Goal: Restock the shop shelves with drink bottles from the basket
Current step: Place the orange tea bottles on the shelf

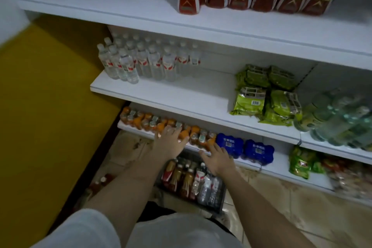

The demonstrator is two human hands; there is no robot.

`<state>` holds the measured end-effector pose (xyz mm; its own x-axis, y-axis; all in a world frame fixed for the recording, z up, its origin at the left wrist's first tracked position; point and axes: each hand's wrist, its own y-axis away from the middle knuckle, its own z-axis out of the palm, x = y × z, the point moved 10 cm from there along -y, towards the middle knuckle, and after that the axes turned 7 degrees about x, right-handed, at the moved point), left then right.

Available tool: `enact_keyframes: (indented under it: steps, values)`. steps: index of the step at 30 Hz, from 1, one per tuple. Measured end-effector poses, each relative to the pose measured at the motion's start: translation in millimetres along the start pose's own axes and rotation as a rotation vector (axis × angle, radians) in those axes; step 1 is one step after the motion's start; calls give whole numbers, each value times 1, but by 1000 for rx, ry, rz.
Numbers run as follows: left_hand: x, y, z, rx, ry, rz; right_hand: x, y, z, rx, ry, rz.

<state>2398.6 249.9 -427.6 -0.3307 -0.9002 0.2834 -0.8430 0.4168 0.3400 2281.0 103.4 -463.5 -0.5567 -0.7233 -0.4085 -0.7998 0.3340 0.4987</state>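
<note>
Two hands reach over the basket (218,205): left hand (168,143) spread flat on the orange bottles (159,124) on the low shelf (136,127), right hand (218,158) spread, empty, at the shelf edge. Basket bottles (189,181) stand upright directly beneath, nearer the right hand.

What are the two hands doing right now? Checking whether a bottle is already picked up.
Left hand: open, fingers spread on the orange bottles, gripping none.
Right hand: open, empty, at the shelf edge.
</note>
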Motion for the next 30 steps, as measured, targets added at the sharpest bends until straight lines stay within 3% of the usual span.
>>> enact_keyframes:
  steps: [9,12,17,24,30]
  values:
    - [-52,3,85,-249,59,-56,4,-5,102,-112,-187,217]
    - [-87,8,140,-364,103,-155,12,-9,161,-192,-281,308]
    - [-143,-29,269,-459,138,-173,48,-58,267,-208,-429,507]
    - [-208,-115,464,-387,345,-367,119,-183,423,-237,-419,521]
    - [-249,-159,580,-263,202,-449,161,-258,523,-157,-305,547]
